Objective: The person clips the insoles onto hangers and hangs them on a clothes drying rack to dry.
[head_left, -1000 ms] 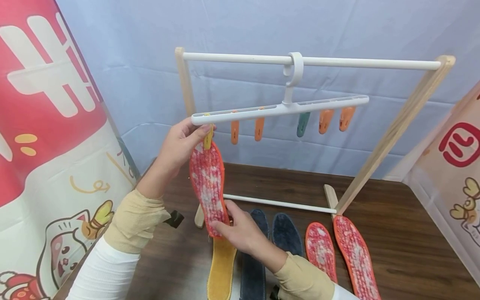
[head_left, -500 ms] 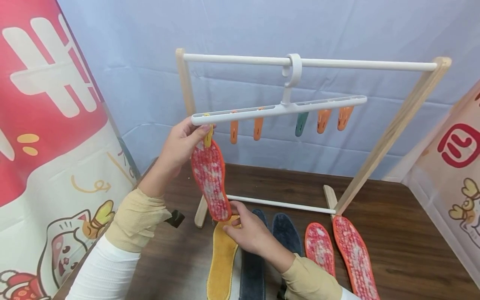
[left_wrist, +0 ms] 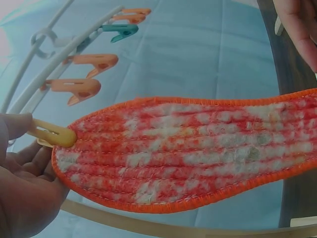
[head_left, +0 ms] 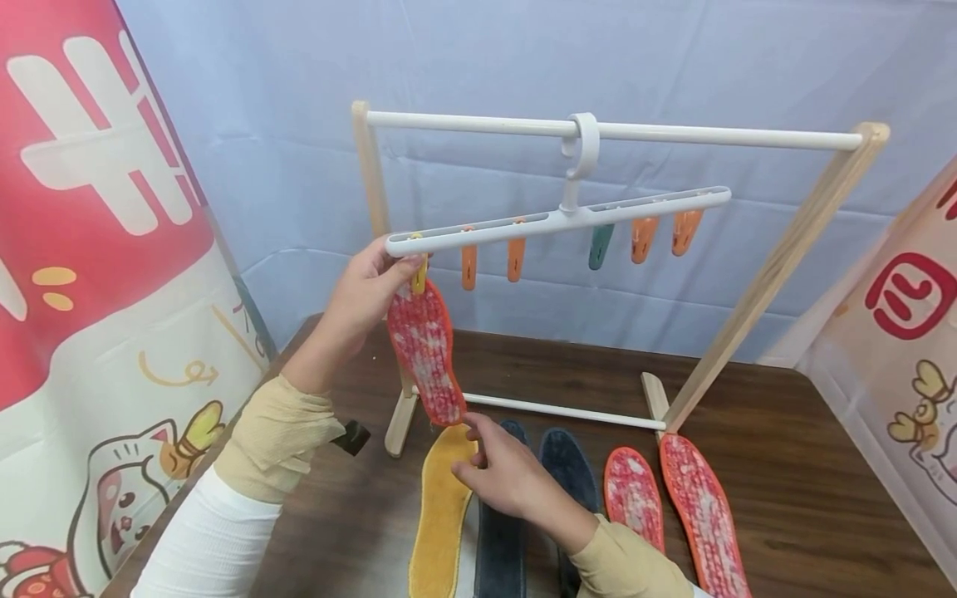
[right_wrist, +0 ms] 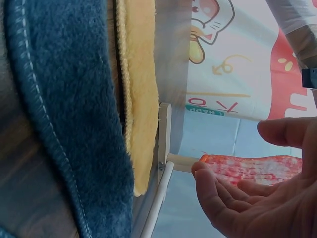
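A red and white insole [head_left: 426, 349] with orange edging hangs from a yellow clothespin [head_left: 420, 276] at the left end of the white hanger [head_left: 635, 208]. My left hand [head_left: 366, 291] pinches that clothespin between thumb and fingers. In the left wrist view the clothespin [left_wrist: 57, 135] bites the end of the insole [left_wrist: 188, 153], with the left fingers behind. Close by the insole's lower end is my right hand [head_left: 508, 469]. Its thumb stands apart from the loosely bent fingers in the right wrist view, and nothing is held there.
Orange clothespins [head_left: 516, 259] and a green one [head_left: 601, 247] hang along the hanger, which hooks over the rack's white rod [head_left: 710, 134]. Lying on the table are a yellow insole [head_left: 441, 515], dark blue insoles [head_left: 568, 465] and two more red ones [head_left: 634, 498] [head_left: 703, 507].
My right hand has let go of the insole's lower end, which has swung back and up away from me. The left hand keeps its pinch on the clothespin.
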Available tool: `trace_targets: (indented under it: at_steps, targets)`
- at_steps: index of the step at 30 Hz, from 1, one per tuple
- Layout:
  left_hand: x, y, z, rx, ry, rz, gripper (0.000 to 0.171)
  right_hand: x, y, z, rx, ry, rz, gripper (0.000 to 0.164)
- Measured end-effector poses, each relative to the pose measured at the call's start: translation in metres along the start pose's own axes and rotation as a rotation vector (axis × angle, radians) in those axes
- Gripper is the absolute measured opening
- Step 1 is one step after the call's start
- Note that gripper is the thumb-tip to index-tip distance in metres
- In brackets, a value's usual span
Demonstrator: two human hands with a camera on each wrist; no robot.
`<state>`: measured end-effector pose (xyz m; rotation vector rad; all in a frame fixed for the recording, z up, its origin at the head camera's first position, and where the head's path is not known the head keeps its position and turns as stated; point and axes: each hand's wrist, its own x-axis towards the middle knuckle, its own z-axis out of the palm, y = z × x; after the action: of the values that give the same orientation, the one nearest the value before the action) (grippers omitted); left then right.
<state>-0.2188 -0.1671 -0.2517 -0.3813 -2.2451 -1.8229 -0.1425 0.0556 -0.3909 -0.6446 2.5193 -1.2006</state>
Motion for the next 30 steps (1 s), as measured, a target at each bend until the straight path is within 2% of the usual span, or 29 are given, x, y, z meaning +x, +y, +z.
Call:
trace_targets:
  at_steps: [10,19,30]
  targets:
    - [0.001,-0.001,0.001,0.002,0.000,-0.003,0.040,-0.006,0.003,-0.003,-0.035,-0.050,-0.010,0.061]
    - [0.002,-0.001,0.004,0.009,-0.003,-0.021,0.042,-0.010,0.006,-0.004,-0.014,-0.102,-0.006,0.060]
    - [0.005,-0.005,0.006,0.007,-0.002,-0.039,0.042,-0.012,0.006,-0.005,-0.037,-0.125,0.002,0.055]
